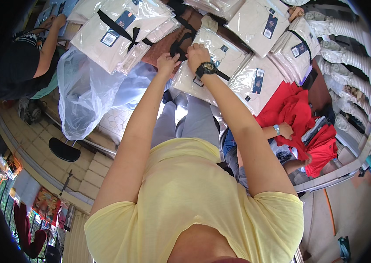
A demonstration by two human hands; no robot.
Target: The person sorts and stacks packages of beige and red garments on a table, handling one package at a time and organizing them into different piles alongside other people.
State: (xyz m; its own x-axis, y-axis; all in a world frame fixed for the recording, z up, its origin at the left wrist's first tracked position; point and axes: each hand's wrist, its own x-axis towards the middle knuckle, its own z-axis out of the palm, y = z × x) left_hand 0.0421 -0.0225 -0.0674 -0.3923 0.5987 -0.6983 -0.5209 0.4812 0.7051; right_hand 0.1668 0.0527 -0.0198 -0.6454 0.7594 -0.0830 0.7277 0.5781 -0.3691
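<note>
My left hand [168, 64] is closed, its fingertips pinching a black fabric strip [179, 45]. The fingers of my right hand [198, 55], with a dark watch on the wrist, are closed at the other side of the same strip. Under my right hand and forearm lies a stack of cream folded garments [185, 85] in clear plastic bags, with a black band crossing it. To the left, another stack of bagged cream garments [150, 18] has a black strip knotted around it. How the strip runs between my fingers is partly hidden.
More bagged garments [255, 65] with navy tags cover the table's right side, one stack tied in black [301, 41]. A clear plastic bag [84, 96] hangs left. Another person [23, 65] works far left; a second person's hand [285, 130] touches red clothing [282, 105] at right.
</note>
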